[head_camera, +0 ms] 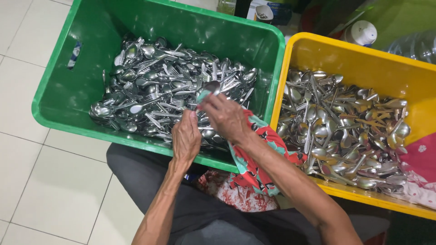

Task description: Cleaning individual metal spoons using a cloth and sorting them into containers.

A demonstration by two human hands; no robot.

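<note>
Head view: right hand (225, 117) grips cloth (254, 159) around 1 spoon (211, 87); left hand (186, 138) pinches its handle.

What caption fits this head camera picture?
Two hands wipe a spoon with patterned cloth over a green crate.

- White tiled floor (54, 181) carries it all.
- Green plastic crate (91, 27) sits on the tiles, heaped with steel spoons and forks (154, 90).
- Yellow crate (363, 59) just beside it, touching, also packed with cutlery (340, 131).
</note>
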